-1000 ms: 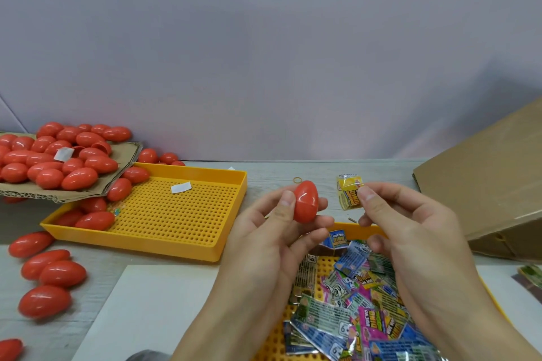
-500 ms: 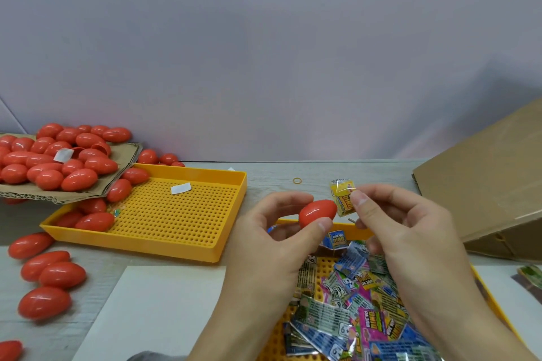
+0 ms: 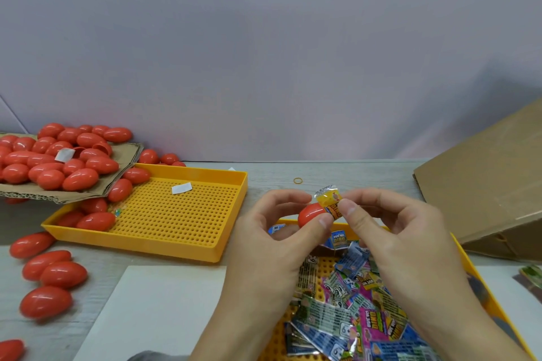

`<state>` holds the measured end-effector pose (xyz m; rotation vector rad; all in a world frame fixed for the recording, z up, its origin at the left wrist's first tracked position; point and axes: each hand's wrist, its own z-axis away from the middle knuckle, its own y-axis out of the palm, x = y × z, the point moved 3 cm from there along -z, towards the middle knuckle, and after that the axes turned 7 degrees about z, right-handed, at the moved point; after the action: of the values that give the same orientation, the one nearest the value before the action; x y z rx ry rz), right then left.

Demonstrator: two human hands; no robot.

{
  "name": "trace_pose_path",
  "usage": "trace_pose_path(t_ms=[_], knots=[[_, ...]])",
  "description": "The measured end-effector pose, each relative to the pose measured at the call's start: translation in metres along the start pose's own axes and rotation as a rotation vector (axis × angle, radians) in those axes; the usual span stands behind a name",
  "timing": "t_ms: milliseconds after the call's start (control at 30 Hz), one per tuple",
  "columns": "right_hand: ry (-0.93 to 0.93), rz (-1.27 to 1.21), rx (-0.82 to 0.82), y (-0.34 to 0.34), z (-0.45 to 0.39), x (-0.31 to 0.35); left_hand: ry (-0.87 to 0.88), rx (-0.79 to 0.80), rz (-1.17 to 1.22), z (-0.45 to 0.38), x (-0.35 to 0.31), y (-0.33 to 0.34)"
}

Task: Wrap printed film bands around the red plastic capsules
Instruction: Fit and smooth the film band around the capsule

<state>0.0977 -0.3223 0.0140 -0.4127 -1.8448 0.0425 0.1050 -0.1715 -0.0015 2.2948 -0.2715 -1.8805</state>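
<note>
My left hand (image 3: 272, 231) pinches a red capsule (image 3: 311, 214) between thumb and forefinger, lying sideways above the bench, its right end at about three o'clock meeting the film band (image 3: 330, 204). My right hand (image 3: 390, 231) has its grip clamped on that band, thumb and fingertips holding its edge, so the open sleeve touches the capsule's tip. The capsule looks hard, smooth and light, likely slippery, so I judge it best held round the left half, leaving the right end free. The film seems thin, crinkly and easily creased; holding it at opposite edges should keep its mouth open. More bands (image 3: 360, 311) lie heaped in the near yellow tray (image 3: 495, 311) at six o'clock.
</note>
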Motion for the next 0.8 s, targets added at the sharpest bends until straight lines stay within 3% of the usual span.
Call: trace_pose_path(t_ms=[800], knots=[[-0.040,-0.039,0.029,0.0013,0.0024,0.0051,0.030,0.006,0.021,0.0029,-0.0061,0.0041]])
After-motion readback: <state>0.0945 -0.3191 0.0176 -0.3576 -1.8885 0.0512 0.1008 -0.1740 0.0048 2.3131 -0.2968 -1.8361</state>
